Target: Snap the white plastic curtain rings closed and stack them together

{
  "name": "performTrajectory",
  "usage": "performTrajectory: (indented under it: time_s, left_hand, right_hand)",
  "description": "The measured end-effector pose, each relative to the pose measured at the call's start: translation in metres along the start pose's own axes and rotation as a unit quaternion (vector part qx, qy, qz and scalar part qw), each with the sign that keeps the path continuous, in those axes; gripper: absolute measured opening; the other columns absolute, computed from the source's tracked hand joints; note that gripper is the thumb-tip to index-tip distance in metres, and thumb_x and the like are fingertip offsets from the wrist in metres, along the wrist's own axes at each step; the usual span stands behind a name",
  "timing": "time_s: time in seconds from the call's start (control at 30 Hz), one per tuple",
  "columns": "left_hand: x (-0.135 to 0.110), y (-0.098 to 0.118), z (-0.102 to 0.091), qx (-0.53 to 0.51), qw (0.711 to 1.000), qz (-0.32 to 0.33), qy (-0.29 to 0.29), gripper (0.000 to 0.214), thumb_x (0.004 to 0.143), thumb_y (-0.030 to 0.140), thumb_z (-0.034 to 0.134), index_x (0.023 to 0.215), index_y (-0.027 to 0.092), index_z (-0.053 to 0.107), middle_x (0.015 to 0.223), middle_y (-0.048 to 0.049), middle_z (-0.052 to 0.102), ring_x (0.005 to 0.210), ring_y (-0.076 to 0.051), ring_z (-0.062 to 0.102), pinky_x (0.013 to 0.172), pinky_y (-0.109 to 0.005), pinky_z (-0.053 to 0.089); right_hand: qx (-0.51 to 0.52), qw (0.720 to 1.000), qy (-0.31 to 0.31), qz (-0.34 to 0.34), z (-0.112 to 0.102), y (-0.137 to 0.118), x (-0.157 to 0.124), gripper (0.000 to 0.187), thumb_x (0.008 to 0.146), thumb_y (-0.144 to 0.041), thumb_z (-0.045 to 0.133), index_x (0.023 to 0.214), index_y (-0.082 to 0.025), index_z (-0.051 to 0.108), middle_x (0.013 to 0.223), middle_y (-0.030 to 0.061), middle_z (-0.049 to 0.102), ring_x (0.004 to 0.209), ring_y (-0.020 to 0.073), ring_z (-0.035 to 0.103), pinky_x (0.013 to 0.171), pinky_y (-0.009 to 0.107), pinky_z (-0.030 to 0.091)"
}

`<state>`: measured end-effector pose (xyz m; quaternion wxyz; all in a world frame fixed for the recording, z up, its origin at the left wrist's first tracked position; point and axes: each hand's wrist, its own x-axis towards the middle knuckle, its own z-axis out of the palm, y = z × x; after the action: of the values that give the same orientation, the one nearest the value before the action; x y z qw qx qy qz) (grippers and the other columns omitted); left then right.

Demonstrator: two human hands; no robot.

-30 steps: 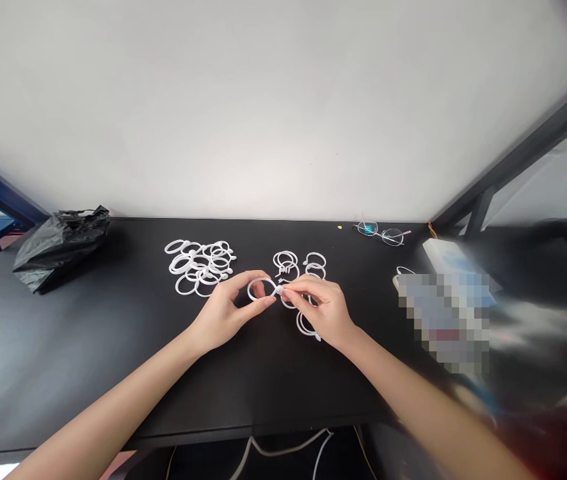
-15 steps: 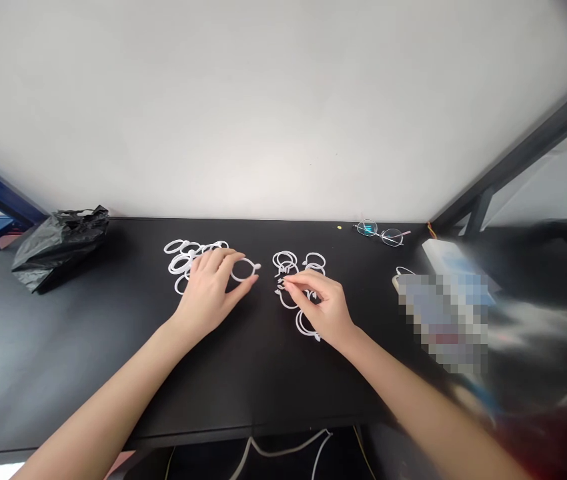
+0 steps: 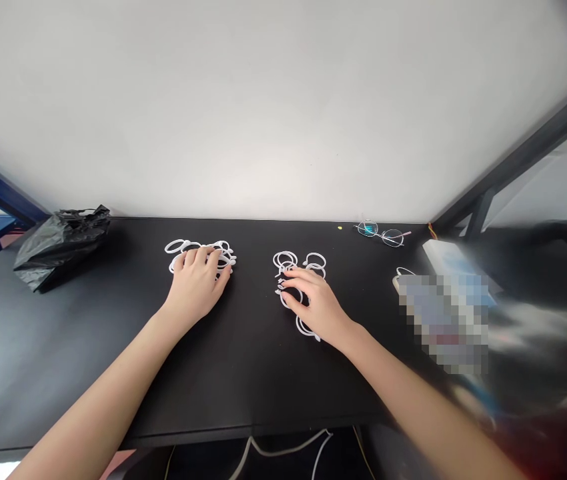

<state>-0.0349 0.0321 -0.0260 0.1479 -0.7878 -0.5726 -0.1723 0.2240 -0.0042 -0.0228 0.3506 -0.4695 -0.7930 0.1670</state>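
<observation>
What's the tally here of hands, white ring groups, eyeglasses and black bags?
Left hand and right hand: 2
White ring groups: 2 (single rings overlap, partly hidden)
Eyeglasses: 1 pair
Black bag: 1
Total: 6

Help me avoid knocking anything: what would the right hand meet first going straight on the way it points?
Probably the white rings just ahead of the right hand, though depth is unclear and it might pass above them.
</observation>
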Motion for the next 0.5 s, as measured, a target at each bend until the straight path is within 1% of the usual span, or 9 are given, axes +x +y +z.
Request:
performTrajectory:
  time_s: [0.07,0.17,0.3,0.5]
  left_hand:
    - [-0.0009,0.0005,0.0002,0.005,1.0,0.005,-0.008,0.037,0.099,0.034,0.037,0.116,0.012,0.061,0.116,-0.0185,0.065,0.106,-0.035,0.058,0.092,-0.049,0.044]
    - [-0.0016,0.0012,-0.0003,0.007,1.0,0.002,-0.01,0.035,0.098,0.033,0.038,0.115,0.013,0.062,0.115,-0.0183,0.065,0.105,-0.035,0.059,0.09,-0.049,0.045]
    - [-0.001,0.0025,-0.0026,0.001,1.0,-0.009,-0.021,0.035,0.097,0.03,0.037,0.115,0.013,0.062,0.117,-0.0183,0.065,0.107,-0.035,0.059,0.093,-0.049,0.044]
    - [-0.0003,0.005,-0.0056,-0.017,0.999,-0.019,-0.043,0.037,0.097,0.029,0.037,0.117,0.011,0.061,0.12,-0.0185,0.064,0.108,-0.036,0.058,0.096,-0.049,0.043]
  right_hand:
    - [0.001,1.0,-0.015,0.003,0.0013,0.0004,-0.0005,0.009,0.088,-0.019,0.067,0.094,-0.02,0.072,0.115,0.0103,0.073,0.119,0.031,0.062,0.103,0.055,0.048]
    - [0.006,1.0,-0.022,-0.003,0.0026,0.002,-0.0003,0.009,0.087,-0.017,0.067,0.093,-0.022,0.072,0.111,0.0085,0.074,0.116,0.03,0.065,0.104,0.056,0.047]
    - [0.011,1.0,-0.015,-0.01,0.0036,0.0044,0.0004,0.011,0.086,-0.014,0.067,0.092,-0.022,0.073,0.106,0.0078,0.075,0.111,0.0286,0.067,0.103,0.055,0.047]
    - [0.005,1.0,-0.016,-0.009,0.004,0.0033,0.0007,0.013,0.083,-0.009,0.068,0.089,-0.02,0.072,0.106,0.0087,0.075,0.106,0.028,0.067,0.097,0.052,0.05]
